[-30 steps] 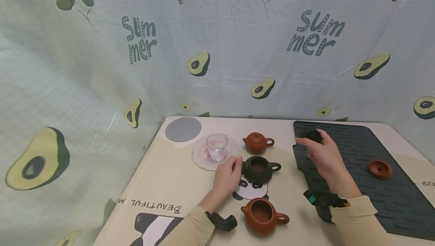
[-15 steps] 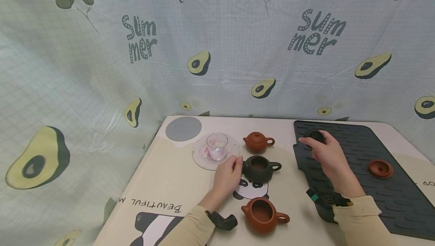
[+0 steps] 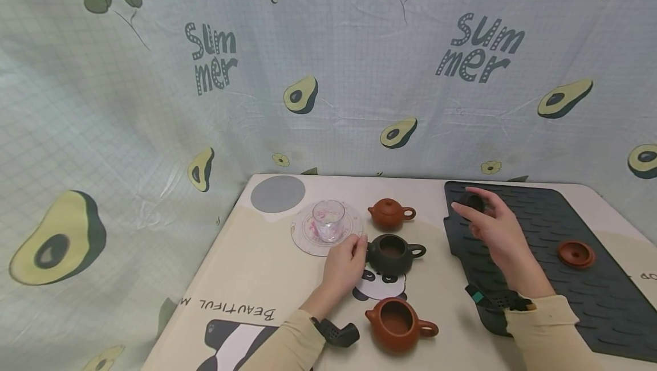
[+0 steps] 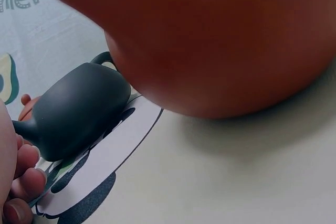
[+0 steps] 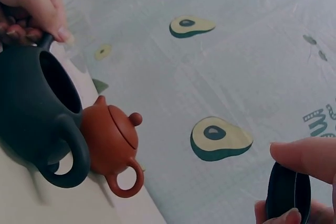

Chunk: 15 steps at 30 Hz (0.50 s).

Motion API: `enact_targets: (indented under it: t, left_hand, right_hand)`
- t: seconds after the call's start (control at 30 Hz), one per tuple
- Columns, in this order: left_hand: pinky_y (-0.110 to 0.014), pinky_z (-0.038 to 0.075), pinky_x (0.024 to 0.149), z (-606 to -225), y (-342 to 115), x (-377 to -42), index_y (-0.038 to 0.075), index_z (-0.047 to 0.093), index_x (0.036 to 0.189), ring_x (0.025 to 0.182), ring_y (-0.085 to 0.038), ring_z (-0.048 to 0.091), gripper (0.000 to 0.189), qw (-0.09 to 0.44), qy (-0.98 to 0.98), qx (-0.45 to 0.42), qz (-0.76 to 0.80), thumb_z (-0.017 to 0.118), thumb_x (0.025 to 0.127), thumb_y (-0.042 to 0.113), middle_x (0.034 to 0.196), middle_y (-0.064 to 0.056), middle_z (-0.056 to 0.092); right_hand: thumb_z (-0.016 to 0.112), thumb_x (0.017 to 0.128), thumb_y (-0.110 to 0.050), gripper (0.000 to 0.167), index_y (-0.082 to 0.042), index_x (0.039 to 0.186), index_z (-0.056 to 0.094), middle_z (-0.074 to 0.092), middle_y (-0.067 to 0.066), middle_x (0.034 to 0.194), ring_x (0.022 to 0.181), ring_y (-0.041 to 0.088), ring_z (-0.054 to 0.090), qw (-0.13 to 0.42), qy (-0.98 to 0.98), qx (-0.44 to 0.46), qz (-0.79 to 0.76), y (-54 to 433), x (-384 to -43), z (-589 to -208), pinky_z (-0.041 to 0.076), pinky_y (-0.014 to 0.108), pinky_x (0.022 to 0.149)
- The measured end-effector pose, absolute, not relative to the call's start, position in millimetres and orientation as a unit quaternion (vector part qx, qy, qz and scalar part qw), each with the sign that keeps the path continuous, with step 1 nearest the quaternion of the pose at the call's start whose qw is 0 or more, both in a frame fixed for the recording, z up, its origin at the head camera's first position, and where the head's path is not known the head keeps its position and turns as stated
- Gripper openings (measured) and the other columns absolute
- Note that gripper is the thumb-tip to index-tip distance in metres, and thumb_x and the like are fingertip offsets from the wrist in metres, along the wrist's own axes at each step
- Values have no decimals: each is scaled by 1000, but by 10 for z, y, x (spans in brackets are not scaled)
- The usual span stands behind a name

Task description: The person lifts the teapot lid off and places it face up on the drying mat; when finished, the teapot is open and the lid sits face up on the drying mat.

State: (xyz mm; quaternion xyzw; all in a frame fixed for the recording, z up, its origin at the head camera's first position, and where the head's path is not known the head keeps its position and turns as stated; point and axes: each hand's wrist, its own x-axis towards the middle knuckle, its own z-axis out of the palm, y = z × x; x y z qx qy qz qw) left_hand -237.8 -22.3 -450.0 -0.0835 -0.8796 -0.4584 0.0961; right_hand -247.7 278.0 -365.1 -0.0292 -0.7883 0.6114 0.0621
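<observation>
- While the left hand (image 3: 343,265) pinches the spout of the black teapot (image 3: 391,257) between thumb and curled fingers, the pot stands upright on the table (image 3: 256,257), its round mouth open.
- Well apart to the right of the black teapot and slightly farther back, the right hand (image 3: 498,231) pinches a black lid (image 5: 281,192) between thumb and fingers; the right wrist view shows it tipped on edge.
- Just behind the black teapot sits a lidded red-brown teapot (image 3: 387,215).
- In front of the black teapot, nearer the person, stands an open red-brown teapot (image 3: 391,339).
- To its left and behind, a clear glass cup (image 3: 329,221) stands on a floral saucer (image 3: 303,235).
- To its right lies a dark ribbed mat (image 3: 544,228), bearing a red-brown lid (image 3: 576,254).
</observation>
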Motion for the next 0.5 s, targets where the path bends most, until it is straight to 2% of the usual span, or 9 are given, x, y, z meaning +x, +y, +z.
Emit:
enact_targets:
  t: [0.1, 0.23, 0.33, 0.5]
  left_hand:
    - [-24, 34, 51, -4498, -221, -2379, 17, 61, 83, 59, -9, 45, 33, 98, -879, -85, -458, 50, 109, 35, 64, 6, 48]
    - [-24, 33, 52, -4492, -219, -2378, 17, 61, 83, 59, -9, 45, 33, 101, -880, -85, -457, 50, 109, 35, 64, 6, 47]
    - [-24, 34, 52, -4491, -219, -2377, 18, 61, 83, 59, -9, 45, 33, 100, -881, -83, -456, 50, 108, 35, 64, 6, 47]
    - [-24, 34, 52, -4489, -221, -2374, 17, 61, 83, 59, -9, 45, 32, 100, -881, -83, -456, 50, 108, 35, 64, 6, 47]
  right_hand:
    - [72, 96, -42, 70, -20, 153, 39, 40, -2, 81, 65, 13, 43, 50, -779, -22, 625, 2792, -2485, -3662, 39, 30, 62]
    - [69, 99, -37, 68, -14, 152, 34, 48, 0, 99, 69, 13, 44, 25, -738, -1, 675, 2813, -2483, -3676, 40, 28, 63]
    - [68, 100, -33, 69, -9, 152, 30, 46, 2, 113, 72, 13, 44, 12, -706, 11, 708, 2833, -2475, -3677, 41, 27, 66]
    - [68, 101, -27, 59, -12, 146, 33, 42, 2, 113, 73, 12, 45, 5, -683, 7, 731, 2868, -2476, -3682, 43, 26, 66]
